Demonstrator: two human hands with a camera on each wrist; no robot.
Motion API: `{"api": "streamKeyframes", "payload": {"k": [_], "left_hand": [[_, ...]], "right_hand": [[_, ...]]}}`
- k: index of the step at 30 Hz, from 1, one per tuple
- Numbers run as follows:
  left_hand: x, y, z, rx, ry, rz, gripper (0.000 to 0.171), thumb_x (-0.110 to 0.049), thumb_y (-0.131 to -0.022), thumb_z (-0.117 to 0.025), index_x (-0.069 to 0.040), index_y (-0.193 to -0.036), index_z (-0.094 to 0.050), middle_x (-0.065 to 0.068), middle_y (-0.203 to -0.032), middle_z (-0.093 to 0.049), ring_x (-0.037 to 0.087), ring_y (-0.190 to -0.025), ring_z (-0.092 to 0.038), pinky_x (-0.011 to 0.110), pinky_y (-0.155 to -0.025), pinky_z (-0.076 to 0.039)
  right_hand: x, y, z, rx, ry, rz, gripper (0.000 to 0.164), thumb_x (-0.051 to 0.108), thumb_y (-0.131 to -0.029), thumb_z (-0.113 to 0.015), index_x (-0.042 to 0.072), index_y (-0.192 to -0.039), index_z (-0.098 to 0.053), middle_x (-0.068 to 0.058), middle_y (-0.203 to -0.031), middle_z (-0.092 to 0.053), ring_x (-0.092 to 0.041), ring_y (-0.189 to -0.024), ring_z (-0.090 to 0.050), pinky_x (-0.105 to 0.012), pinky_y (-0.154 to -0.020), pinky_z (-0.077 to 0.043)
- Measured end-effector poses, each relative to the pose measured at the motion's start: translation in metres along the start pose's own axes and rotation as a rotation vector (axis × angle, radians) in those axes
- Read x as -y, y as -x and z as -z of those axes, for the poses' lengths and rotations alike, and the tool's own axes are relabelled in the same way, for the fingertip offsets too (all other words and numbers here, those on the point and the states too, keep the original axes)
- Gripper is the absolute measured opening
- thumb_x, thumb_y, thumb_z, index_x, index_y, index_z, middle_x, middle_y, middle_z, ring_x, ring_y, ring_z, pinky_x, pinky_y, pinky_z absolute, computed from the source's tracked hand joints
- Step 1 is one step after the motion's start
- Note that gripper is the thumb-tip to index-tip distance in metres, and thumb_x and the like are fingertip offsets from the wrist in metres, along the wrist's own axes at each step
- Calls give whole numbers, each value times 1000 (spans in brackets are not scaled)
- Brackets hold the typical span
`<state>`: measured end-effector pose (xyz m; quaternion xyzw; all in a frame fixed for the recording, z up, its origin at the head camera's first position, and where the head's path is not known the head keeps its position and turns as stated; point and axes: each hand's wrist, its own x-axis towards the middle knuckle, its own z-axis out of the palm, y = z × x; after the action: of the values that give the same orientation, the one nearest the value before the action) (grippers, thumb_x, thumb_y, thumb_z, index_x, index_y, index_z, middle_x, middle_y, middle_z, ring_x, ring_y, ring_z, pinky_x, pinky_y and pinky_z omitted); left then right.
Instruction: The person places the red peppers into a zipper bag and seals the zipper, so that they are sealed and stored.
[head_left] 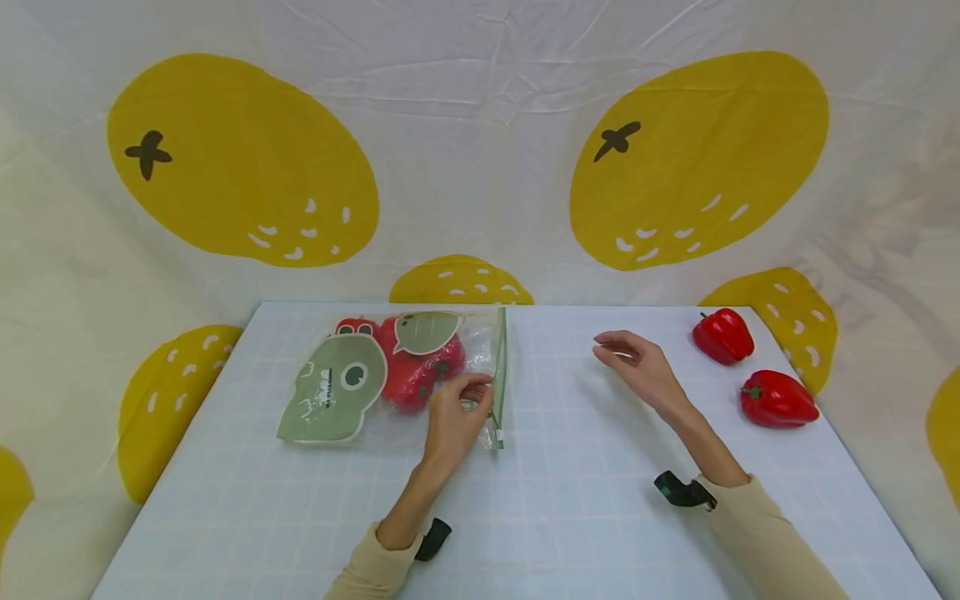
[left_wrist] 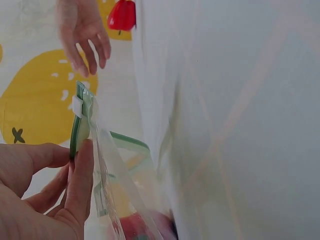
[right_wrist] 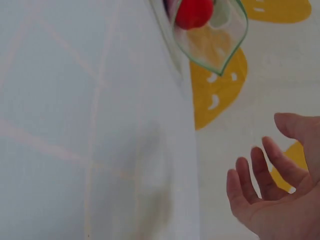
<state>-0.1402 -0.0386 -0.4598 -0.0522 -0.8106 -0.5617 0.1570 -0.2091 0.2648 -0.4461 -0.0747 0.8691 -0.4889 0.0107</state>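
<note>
A clear zip bag (head_left: 330, 400) with a green cartoon print lies on the left half of the table, its green-edged mouth facing right. Inside it are several red bell peppers (head_left: 408, 385), partly covered by the print. My left hand (head_left: 456, 417) pinches the bag's green zip edge (left_wrist: 76, 132) between thumb and fingers, lifting that side; the left wrist view shows the mouth parted and a white slider (left_wrist: 77, 106) near one end. My right hand (head_left: 637, 371) hovers above the table to the right of the bag, fingers loosely bent with nothing in them.
Two more red peppers, one behind (head_left: 723, 336) and one in front (head_left: 779, 399), lie near the table's right edge. A pale checked cloth covers the table (head_left: 570, 517). Behind it hangs a white curtain (head_left: 472, 167) with yellow fruit prints. Each wrist wears a small black camera.
</note>
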Motion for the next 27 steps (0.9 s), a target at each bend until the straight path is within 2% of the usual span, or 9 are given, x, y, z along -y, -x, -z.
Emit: {"api": "streamKeyframes", "payload": {"k": [4,6,9,12,14,27], "left_hand": [[0,0,0,2,0,7,12,-1,-89,-74,0,-101,-77,7,-85,-75,20,-75,-71,22,-64,-57],[-1,0,1,4,0,9,12,-2,-90,-74,0,-101,-77,7,-85,-74,20,-75,-71,21,-64,-57],[0,1,1,6,-2,11,12,-2,-90,-74,0,-101,-77,7,-85,-74,19,-75,-70,21,-64,-56],[0,2,1,7,-3,10,12,-1,-89,-74,0,-101,-77,7,-85,-74,19,-75,-70,21,-64,-56],[0,2,1,8,-4,8,12,-1,-89,-74,0,-101,-77,7,-85,-74,19,-75,-70,21,-64,-56],[2,2,2,14,2,-9,13,0,-89,-73,1,-101,-76,7,-86,-74,20,-75,-70,22,-64,-57]], "right_hand": [[-5,6,10,-45,31,-7,50,42,-100,-65,9,-138,-60,-12,-137,-62,-28,-124,-58,-9,-93,-45],[-8,9,15,-69,55,-13,51,43,-100,-64,10,-138,-60,-12,-137,-62,-28,-125,-58,-13,-96,-46],[-12,14,22,-105,86,-6,51,42,-100,-65,9,-139,-59,-13,-139,-61,-30,-127,-56,-30,-105,-48],[-17,18,28,-139,111,11,51,40,-100,-65,7,-138,-59,-15,-140,-60,-34,-129,-54,-52,-110,-44],[-21,22,33,-164,123,19,50,38,-100,-66,6,-138,-59,-16,-140,-59,-36,-130,-53,-59,-109,-42],[-37,42,66,-351,217,1,50,36,-96,-71,7,-136,-61,-16,-141,-57,-37,-131,-48,-65,-103,-46]]}}
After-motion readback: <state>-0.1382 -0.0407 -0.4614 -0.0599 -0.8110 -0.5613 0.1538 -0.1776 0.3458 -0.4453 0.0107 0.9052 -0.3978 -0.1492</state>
